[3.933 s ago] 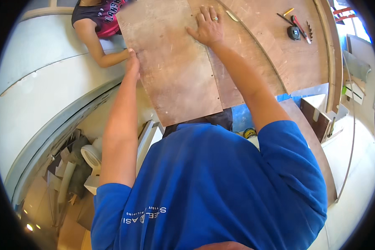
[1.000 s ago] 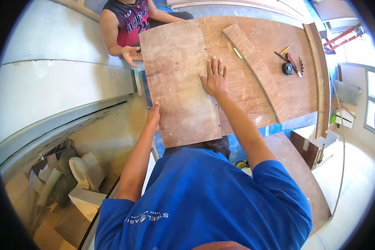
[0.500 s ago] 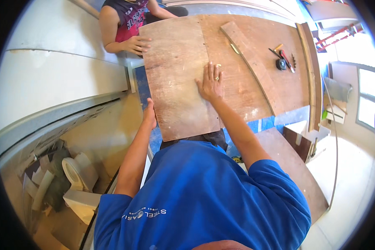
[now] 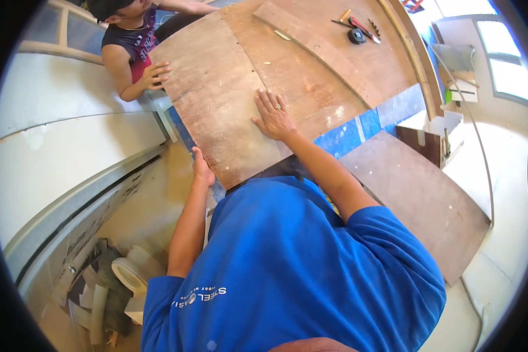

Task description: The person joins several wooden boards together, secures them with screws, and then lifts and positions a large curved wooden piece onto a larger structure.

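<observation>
A light plywood sheet [image 4: 202,97] lies on a larger brown plywood board [image 4: 317,76] in front of me. My right hand [image 4: 274,119] rests palm down near the sheet's right edge, fingers stretched out, with a ring on one finger. At the near left corner, my left hand [image 4: 202,168] holds the sheet's edge; the thumb shows beside it and the other fingers are hidden by the wood. A co-worker's hand [image 4: 156,74] touches the far left edge of the same sheet.
A wooden strip [image 4: 317,50], a black tape measure [image 4: 356,36] and several small tools lie on the larger board. Long battens [image 4: 413,53] line its right end. Another plywood panel [image 4: 419,196] leans at my right. A toilet bowl [image 4: 129,273] stands lower left.
My view has turned, so the boards appear shifted left and tilted. More of the co-worker and the right-hand panel shows. Both my hands stay at the sheet.
</observation>
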{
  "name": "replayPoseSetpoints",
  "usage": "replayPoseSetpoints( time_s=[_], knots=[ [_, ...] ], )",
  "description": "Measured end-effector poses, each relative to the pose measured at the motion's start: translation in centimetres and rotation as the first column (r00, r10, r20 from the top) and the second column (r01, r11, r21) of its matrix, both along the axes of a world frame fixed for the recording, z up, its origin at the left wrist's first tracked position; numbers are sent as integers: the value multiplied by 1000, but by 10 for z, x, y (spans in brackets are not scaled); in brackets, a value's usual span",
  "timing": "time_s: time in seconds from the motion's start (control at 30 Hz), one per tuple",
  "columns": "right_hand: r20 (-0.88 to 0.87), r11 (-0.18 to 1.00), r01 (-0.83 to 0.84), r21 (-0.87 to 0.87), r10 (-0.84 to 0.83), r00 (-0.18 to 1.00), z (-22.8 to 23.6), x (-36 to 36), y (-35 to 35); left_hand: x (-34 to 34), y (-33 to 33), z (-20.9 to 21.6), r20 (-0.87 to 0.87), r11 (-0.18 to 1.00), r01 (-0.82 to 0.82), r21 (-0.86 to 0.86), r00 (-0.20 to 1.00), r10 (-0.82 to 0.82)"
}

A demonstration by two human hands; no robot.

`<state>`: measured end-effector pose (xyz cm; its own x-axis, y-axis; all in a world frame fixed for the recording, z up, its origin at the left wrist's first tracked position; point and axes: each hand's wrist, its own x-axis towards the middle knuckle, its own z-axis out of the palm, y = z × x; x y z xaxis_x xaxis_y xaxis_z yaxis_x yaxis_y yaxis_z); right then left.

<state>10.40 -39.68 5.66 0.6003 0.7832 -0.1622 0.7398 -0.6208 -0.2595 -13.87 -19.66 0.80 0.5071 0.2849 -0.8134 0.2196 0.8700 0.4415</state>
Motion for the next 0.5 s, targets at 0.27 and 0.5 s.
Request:
replayPoseSetpoints(
  time_s=[0.27, 0.5],
  knots=[
    [-144, 972, -233, 0, 231, 962, 34, -42, -166, -41, 10, 8, -65, 990, 121, 66, 991, -117],
    [-371, 716, 37, -697, -404, 836, 2, -47, -413, -104, 17, -7, -552, 846, 200, 494, 824, 127]
  ],
)
